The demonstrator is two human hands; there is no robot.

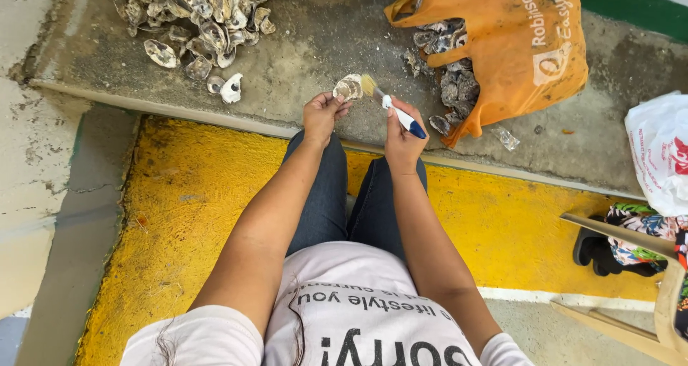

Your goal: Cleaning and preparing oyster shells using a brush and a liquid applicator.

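My left hand (322,115) grips a pale oyster shell (349,88) above my knees. My right hand (403,138) holds a small paintbrush (390,104) with a white and blue handle. Its tan bristles touch the shell's right edge. Both hands are held over the edge of a concrete step (308,58).
A heap of oyster shells (193,18) lies on the concrete at the upper left. An orange bag (516,43) spilling more shells (448,72) lies at the upper right. A white plastic bag (659,151) and a wooden chair frame (623,280) stand at the right. Yellow-painted floor (179,215) lies under my legs.
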